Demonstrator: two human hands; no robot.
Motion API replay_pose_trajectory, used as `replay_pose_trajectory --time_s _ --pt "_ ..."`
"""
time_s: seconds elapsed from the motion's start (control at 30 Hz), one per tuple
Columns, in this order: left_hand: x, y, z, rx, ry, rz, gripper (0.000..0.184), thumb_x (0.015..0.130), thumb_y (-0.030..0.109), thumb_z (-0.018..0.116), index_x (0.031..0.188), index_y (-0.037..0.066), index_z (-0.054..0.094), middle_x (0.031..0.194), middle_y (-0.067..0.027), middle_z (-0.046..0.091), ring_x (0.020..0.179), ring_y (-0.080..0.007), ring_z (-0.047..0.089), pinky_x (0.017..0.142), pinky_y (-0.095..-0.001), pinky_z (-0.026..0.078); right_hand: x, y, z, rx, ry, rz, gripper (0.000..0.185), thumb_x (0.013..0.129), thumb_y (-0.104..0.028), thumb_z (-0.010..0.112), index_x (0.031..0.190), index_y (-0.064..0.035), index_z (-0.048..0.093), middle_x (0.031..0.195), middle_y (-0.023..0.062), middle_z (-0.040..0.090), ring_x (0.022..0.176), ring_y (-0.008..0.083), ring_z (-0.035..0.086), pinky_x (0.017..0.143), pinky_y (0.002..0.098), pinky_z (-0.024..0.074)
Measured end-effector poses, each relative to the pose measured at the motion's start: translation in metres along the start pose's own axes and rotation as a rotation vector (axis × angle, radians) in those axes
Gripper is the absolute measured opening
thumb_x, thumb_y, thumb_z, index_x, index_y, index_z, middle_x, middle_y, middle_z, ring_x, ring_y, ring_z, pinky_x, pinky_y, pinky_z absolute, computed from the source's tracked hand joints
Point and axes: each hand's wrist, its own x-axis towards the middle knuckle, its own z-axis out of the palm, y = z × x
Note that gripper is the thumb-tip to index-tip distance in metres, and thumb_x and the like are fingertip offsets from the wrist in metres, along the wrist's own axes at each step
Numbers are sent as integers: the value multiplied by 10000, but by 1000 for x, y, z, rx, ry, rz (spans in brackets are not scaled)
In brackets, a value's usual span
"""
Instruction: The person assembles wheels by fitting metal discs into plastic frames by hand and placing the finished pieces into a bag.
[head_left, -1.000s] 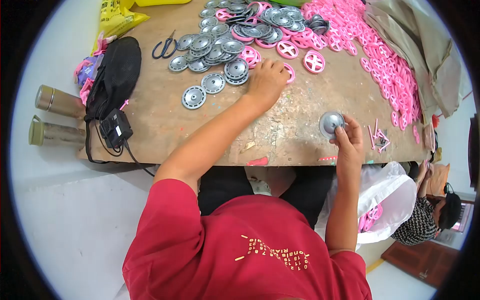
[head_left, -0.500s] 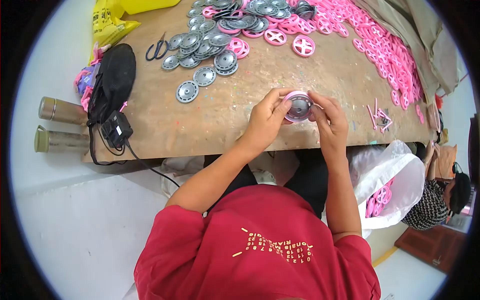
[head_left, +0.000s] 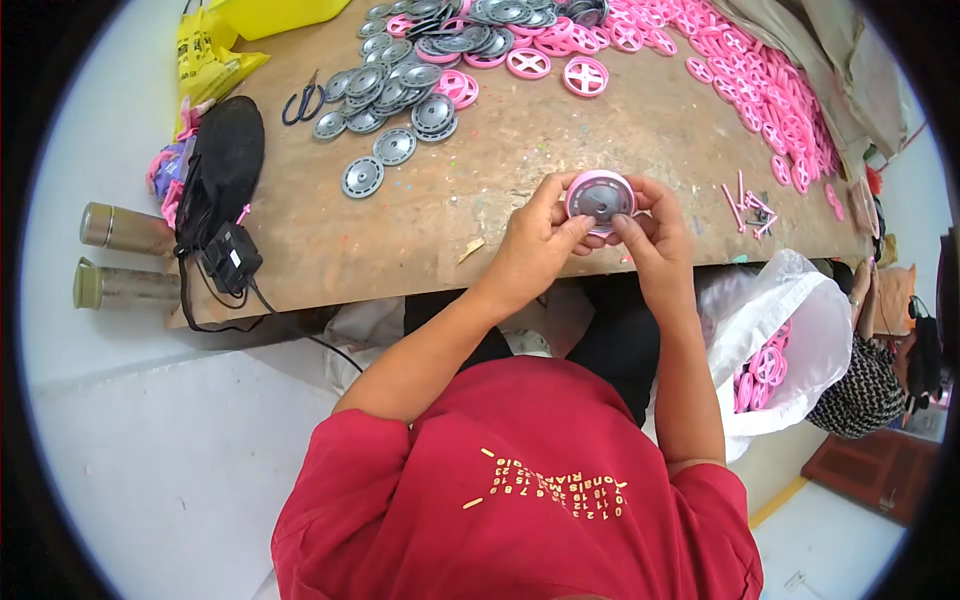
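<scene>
Between my two hands is a toy wheel [head_left: 600, 196], a pink rim with a grey hubcap disc set in it, its grey face toward me. My left hand [head_left: 540, 235] grips its left side, thumb at the lower edge. On the right side my right hand [head_left: 655, 235] grips it too, with the thumb pressed on the lower part of the disc. Some fingers of both hands are hidden behind the wheel. Beyond my hands lie loose grey discs [head_left: 395, 147] and pink wheel rims [head_left: 585, 76].
Pink rims [head_left: 770, 110] are heaped at the right; small pink pins [head_left: 741, 205] lie nearer. Scissors [head_left: 304, 100], a black adapter [head_left: 232, 258] and bottles [head_left: 125, 286] are at left. A white bag [head_left: 790, 340] holds pink rims. Another person [head_left: 865, 390] is at far right.
My right hand's thumb has moved from the wheel's right side to the lower part of the disc. The wheel's face has turned more toward me. The whole view has shifted slightly.
</scene>
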Motion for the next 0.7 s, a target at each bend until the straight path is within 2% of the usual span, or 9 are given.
replay_pose_trajectory --time_s 0.07,0.13,0.23,0.27,0.3,0.37,0.43,0.57,0.7 --pt "-1 2 3 -24 5 -13 379 895 24 528 1257 27 418 984 -119 642 778 -124 640 680 -253 536 -5 3 -3 26 6 1 342 887 -47 556 1220 -11 482 1016 55 590 796 85 547 683 225 451" --pt "-4 8 13 -34 -37 -188 432 916 68 546 1312 33 377 1014 -91 616 939 -147 609 783 -285 518 -10 1 -13 63 -1 31 373 870 -27 567 1230 -26 469 1059 62 589 891 101 557 754 244 464" --pt "-1 15 14 166 -222 -20 446 912 100 574 1315 39 393 1043 -109 608 928 -151 606 807 -300 506 -32 -20 -35 -24 191 12 349 851 -3 579 1193 -3 508 1107 80 580 997 156 568 875 279 453" --pt "5 13 10 240 -179 82 480 869 172 640 1291 45 450 1092 -156 598 949 -229 610 849 -359 486 -40 -34 -50 -49 268 42 357 846 11 577 1196 3 511 1108 85 581 1007 164 565 883 287 449" --pt "14 14 0 241 -164 84 480 869 172 640 1291 45 450 1092 -156 598 949 -229 610 849 -359 486 -50 -40 -73 -238 355 -19 373 863 -21 566 1229 6 497 1123 85 579 1032 167 553 901 296 440" --pt "43 19 -32 954 153 508 509 769 243 695 1212 52 533 1119 -192 577 1048 -346 551 904 -411 440 -74 -42 -128 -252 553 -167 349 885 -47 565 1221 24 506 1140 98 571 1042 181 551 925 307 437" --pt "77 15 -83 1303 337 608 446 763 237 679 1168 79 582 1235 -188 513 1183 -358 444 983 -478 355 -101 -50 -178 -482 666 -197 358 909 -89 559 1243 23 494 1155 109 562 1052 195 542 928 310 427" --pt "117 23 -156 1626 738 440 414 788 323 634 1164 151 610 1272 -147 508 1214 -344 417 969 -591 304 -132 -56 -210 -763 859 -119 374 925 -136 559 1261 12 491 1200 121 536 1071 202 516 928 311 409" --pt "116 19 -167 1558 553 130 404 814 339 609 1184 177 608 1312 -149 487 1248 -350 393 1021 -565 281 -123 -44 -205 -728 842 -129 375 925 -143 560 1264 5 497 1238 121 517 1082 193 504 931 299 397"
